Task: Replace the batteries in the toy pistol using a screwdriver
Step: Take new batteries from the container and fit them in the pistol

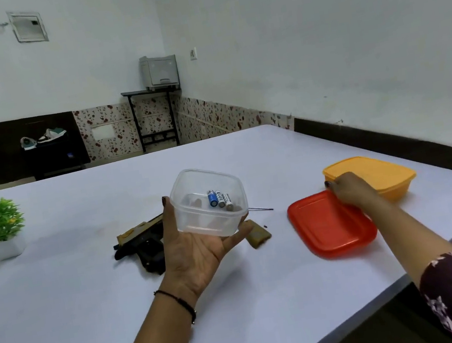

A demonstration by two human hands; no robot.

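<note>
White counter (270, 298), toy pistol (141, 242) lying left-centre with its cover (258, 236) off beside it. Left hand (199, 250) cups a clear tub (209, 204) of batteries (219, 198): light, slick, probably roll easily, so pinch one mid-body. Right hand (348, 188) grips the orange lid (329, 224) edge.

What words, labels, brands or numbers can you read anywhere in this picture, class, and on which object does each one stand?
No text here can be read for certain.
Batteries in the clear container held by the left hand: printed labels, too small and blurred to read.
Toy pistol: markings on the tan slide, unreadable.
Orange lid, yellow box and printer: no lettering visible.
</note>
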